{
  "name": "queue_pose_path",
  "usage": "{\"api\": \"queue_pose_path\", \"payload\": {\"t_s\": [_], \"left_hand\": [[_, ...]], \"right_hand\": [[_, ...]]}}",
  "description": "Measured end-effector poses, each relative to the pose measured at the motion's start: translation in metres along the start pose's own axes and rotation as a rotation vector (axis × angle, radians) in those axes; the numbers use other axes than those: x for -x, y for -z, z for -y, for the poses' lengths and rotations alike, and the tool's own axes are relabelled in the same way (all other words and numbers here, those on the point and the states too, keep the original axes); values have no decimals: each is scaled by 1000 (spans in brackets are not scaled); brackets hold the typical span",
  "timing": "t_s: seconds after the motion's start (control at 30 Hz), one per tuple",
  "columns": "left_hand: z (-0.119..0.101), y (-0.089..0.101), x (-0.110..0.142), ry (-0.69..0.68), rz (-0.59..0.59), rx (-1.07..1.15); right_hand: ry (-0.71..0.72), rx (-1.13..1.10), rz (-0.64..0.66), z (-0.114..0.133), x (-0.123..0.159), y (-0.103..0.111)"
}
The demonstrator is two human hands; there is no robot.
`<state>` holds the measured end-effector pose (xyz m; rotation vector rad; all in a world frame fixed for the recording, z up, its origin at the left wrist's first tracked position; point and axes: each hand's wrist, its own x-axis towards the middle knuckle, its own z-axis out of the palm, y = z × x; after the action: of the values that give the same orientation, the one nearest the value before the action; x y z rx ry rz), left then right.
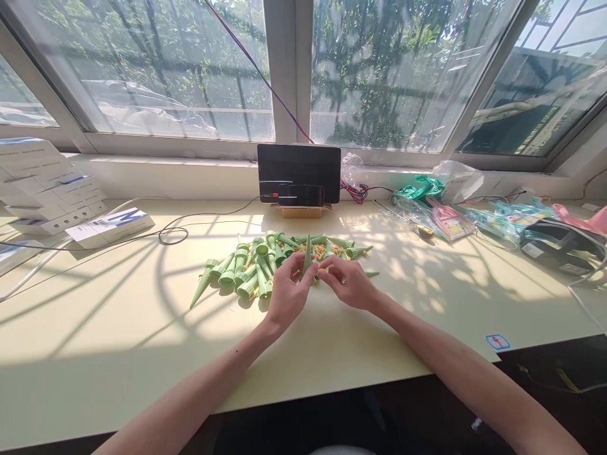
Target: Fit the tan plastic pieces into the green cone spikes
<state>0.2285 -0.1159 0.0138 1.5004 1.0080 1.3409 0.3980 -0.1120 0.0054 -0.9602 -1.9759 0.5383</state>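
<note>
Cone (308,254) held tip-up in fingers of left hand (289,289); beside it, right hand (351,284), fingertips narrowed, contents unclear; green cones (240,254) at left.

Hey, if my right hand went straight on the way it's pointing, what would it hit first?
Probably your left hand, which holds a green cone with its tip up. Your right hand is so close that I can't tell whether the two touch.
</note>
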Motion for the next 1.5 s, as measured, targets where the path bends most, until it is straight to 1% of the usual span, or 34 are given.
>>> {"api": "queue_pose_path", "payload": {"t_s": [0.23, 0.6, 0.87, 0.97, 1.03, 1.13, 1.2, 1.27, 1.4, 1.5], "left_hand": [[0, 0, 0, -2, 6, -11], [-4, 1, 1, -19, 7, -28], [-1, 3, -1, -16, 4, -12], [-2, 3, -2, -18, -17, 7], [-3, 3, -2, -32, -12, 0], [-1, 3, -2, -72, 57, -63], [3, 3, -1, -120, 125, -127], [8, 2, 0, -173, 185, -211], [14, 1, 2, -270, 196, -389], [10, 2, 1, -314, 206, -437]], "right_hand": [[-12, 18, 4, -4, -1, -1], [-21, 29, 6, -4, -1, -1], [-24, 6, 8, -4, -2, -2], [-61, -11, -23, -2, -3, 1], [-96, -37, -87, -1, -4, 3], [-127, -120, -178, -1, -5, 7], [-120, -161, -199, -1, -5, 7], [-95, -154, -205, -2, -5, 6], [-56, -90, -221, -2, -4, 3], [-50, -83, -241, -2, -4, 4]]}}
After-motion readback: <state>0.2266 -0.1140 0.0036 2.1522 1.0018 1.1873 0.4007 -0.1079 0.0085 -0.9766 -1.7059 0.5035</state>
